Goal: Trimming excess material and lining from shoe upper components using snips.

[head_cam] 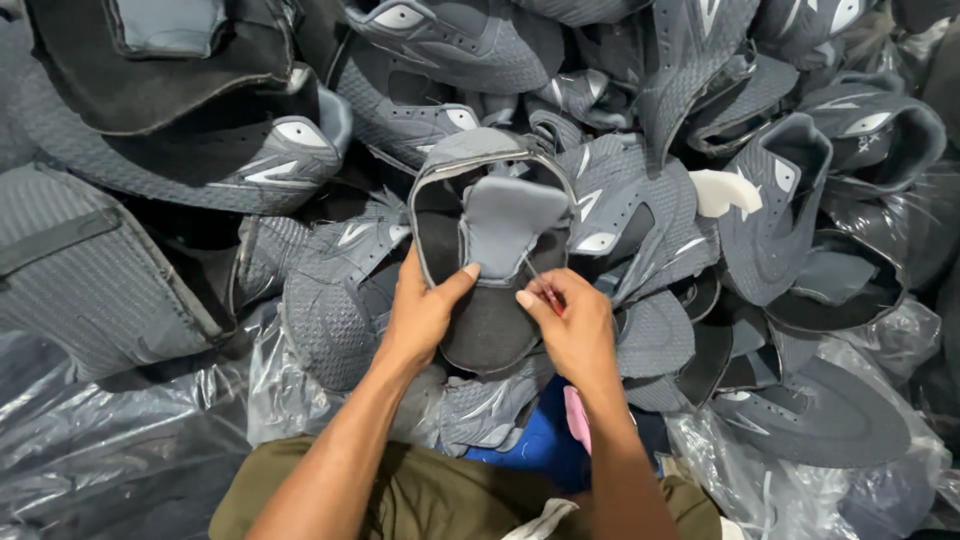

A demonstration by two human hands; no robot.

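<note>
Everywhere ahead of me lies a heap of grey shoe uppers [760, 200], knitted and stitched, with pale reflective stripes, piled on one another and filling most of the view. Crinkled clear plastic sheeting [120, 430] spreads under the heap at the lower left and lower right. Near the bottom, my lap shows in olive-green cloth [420, 495], with a blue object [535, 440] and a bit of pink just beyond it, between my forearms.

At the centre I hold one grey shoe upper [490, 250] upright against the heap, its opening facing me, its dark lining visible and its grey tongue [510, 220] standing up inside. My left hand [420, 310] grips this upper from the left side, thumb pressed onto the lower edge of the tongue, fingers wrapped behind and hidden. My right hand [575, 325] sits just to the right, touching the upper's edge; its thumb and fingers are pinched together on a small red-handled tool [550, 298], whose thin tip points up toward the tongue. What kind of tool it is, I cannot tell.
</note>
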